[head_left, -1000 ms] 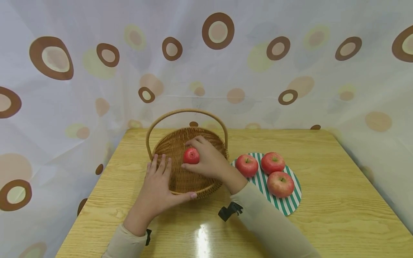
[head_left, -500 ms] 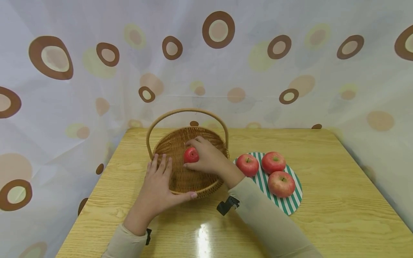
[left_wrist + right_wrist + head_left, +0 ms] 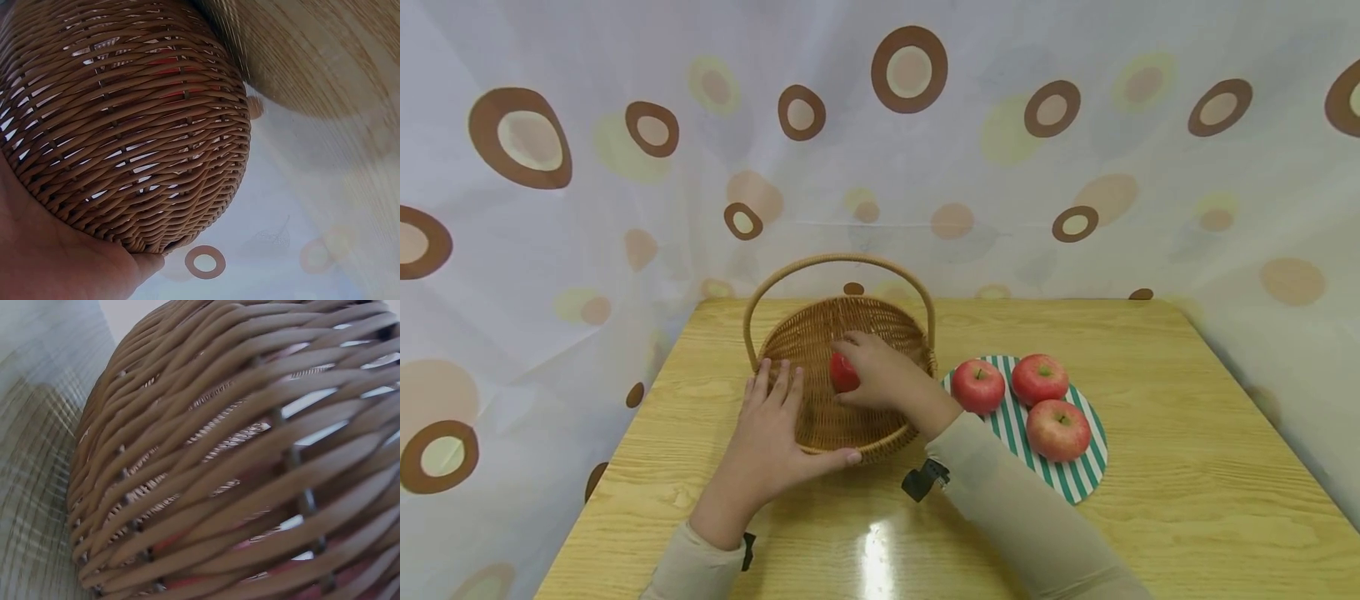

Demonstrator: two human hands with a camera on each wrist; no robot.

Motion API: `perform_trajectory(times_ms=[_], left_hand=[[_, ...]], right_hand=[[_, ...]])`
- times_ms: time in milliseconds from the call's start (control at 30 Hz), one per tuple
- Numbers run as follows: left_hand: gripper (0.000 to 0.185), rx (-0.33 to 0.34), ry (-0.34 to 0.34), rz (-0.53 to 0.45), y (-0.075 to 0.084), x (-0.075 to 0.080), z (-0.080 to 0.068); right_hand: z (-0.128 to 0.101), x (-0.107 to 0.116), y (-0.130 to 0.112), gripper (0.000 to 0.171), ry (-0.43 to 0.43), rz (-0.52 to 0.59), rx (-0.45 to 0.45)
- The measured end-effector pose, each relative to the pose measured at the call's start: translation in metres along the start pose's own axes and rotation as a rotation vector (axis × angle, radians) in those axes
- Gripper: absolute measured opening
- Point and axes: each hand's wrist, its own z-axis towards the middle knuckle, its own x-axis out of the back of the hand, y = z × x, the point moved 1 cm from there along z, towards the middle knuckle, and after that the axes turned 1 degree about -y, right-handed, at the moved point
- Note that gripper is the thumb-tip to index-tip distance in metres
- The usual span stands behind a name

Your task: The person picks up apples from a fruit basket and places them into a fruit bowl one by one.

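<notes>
A woven wicker basket (image 3: 808, 333) with an arched handle (image 3: 838, 262) stands on the wooden table. My right hand (image 3: 876, 375) reaches inside it and grips a red apple (image 3: 842, 374) low against the basket floor. My left hand (image 3: 772, 433) lies flat against the basket's near left rim, thumb along the front wall. In the left wrist view the basket's weave (image 3: 125, 125) fills the frame with my palm (image 3: 56, 250) pressed to it, red showing through the gaps. Only close wicker strands (image 3: 237, 456) show in the right wrist view.
To the right of the basket, a green-and-white striped round mat (image 3: 1067, 479) carries three red apples (image 3: 978, 386), (image 3: 1039, 378), (image 3: 1057, 430). The wooden table (image 3: 1187, 483) is ringed by a white curtain with brown circles (image 3: 910, 71).
My right hand has lowered the apple deeper into the basket; less of the fruit shows now. The left hand stays on the rim.
</notes>
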Motion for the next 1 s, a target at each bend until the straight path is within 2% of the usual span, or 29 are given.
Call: perform_trajectory(times_ms=[333, 533, 633, 867, 1000], left_hand=[[0.140, -0.024, 0.018, -0.003, 0.003, 0.001, 0.001], [0.141, -0.029, 0.030, -0.002, 0.004, -0.001, 0.002], [0.141, -0.029, 0.034, -0.003, 0.004, -0.002, 0.002], [0.141, -0.028, 0.032, 0.002, 0.004, -0.002, 0.003], [0.141, -0.023, 0.029, 0.004, 0.004, -0.002, 0.002]], right_hand=[[0.001, -0.005, 0.010, 0.090, -0.081, -0.010, -0.053], [0.001, -0.007, 0.013, 0.091, -0.087, 0.015, -0.045], [0.001, -0.007, 0.013, 0.088, -0.090, 0.023, -0.035], [0.002, -0.008, 0.014, 0.068, -0.106, 0.035, 0.025], [0.002, -0.008, 0.013, 0.071, -0.127, 0.034, 0.045]])
